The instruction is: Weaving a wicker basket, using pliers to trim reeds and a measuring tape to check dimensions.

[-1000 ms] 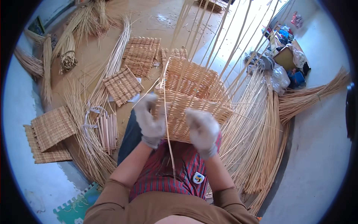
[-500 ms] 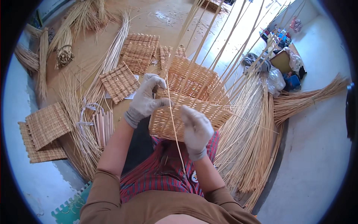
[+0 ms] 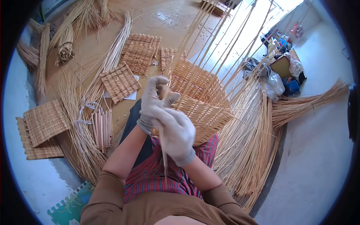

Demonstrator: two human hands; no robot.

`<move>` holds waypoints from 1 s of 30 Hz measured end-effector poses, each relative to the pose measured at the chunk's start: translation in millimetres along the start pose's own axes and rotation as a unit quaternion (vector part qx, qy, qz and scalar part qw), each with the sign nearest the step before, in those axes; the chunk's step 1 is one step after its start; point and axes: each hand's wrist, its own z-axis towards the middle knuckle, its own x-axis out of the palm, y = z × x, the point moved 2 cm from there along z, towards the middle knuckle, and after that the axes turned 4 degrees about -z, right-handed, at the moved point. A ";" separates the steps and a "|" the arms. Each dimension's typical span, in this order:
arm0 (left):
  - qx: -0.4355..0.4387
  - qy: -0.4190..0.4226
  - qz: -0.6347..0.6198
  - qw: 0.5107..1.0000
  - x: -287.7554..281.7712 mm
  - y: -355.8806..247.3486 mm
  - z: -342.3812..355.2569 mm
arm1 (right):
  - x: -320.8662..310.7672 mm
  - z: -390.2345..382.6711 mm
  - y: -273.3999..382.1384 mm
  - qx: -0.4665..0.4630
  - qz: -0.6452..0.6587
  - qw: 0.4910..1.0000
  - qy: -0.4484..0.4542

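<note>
A woven wicker basket (image 3: 204, 116) rests tilted over my lap, its long upright stakes (image 3: 213, 41) rising from the rim toward the far right. My left hand (image 3: 150, 101), in a pale work glove, is closed around the basket's near left corner at the rim. My right hand (image 3: 176, 135), also gloved, crosses in front of the left wrist with its fingers closed. A cane strand (image 3: 165, 168) hangs below the right hand over a striped red cloth (image 3: 150, 183). The fingertips of the right hand are partly hidden, and the strand is slightly blurred.
Square woven panels (image 3: 120, 81) lie on the floor at left, near short peeled sticks (image 3: 102, 127). Long loose cane (image 3: 247, 150) spreads along the right, beside a tied bundle (image 3: 311, 103). Plastic bags (image 3: 275, 86) and a cluttered box stand at the far right.
My right hand has moved left from the basket's front wall across my left hand, taking the strand with it. The left hand has turned at the corner, and the basket has shifted slightly.
</note>
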 end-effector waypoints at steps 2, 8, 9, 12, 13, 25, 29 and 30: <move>0.083 -0.052 0.023 0.995 10.8 -14.0 0.9 | 22.2 10.7 1.2 -0.034 -0.020 0.999 0.038; 0.122 -0.026 -0.006 0.992 -1.0 -0.7 -0.2 | 12.2 -9.1 -0.4 -0.023 -0.010 0.998 0.059; 0.100 -0.023 -0.025 0.994 3.3 1.6 -1.1 | 2.0 -17.3 -4.0 0.002 -0.011 0.999 0.051; 0.064 -0.016 -0.039 0.997 -2.9 5.2 -1.5 | -11.3 -43.1 -20.9 0.040 0.017 0.998 0.037; 0.060 -0.015 -0.052 0.997 -4.3 3.3 -1.0 | -12.8 -50.3 -31.1 0.058 0.041 0.997 0.019; -0.042 0.234 -0.035 0.971 -44.4 -23.0 28.4 | -20.4 -74.0 -97.3 0.344 0.301 0.879 -0.139; -0.048 0.246 0.025 0.968 -43.0 -26.7 35.9 | -24.3 -66.1 -98.9 0.350 0.316 0.870 -0.143; -0.061 0.250 -0.023 0.966 -41.6 -23.6 36.8 | -24.4 -65.3 -102.8 0.348 0.332 0.865 -0.138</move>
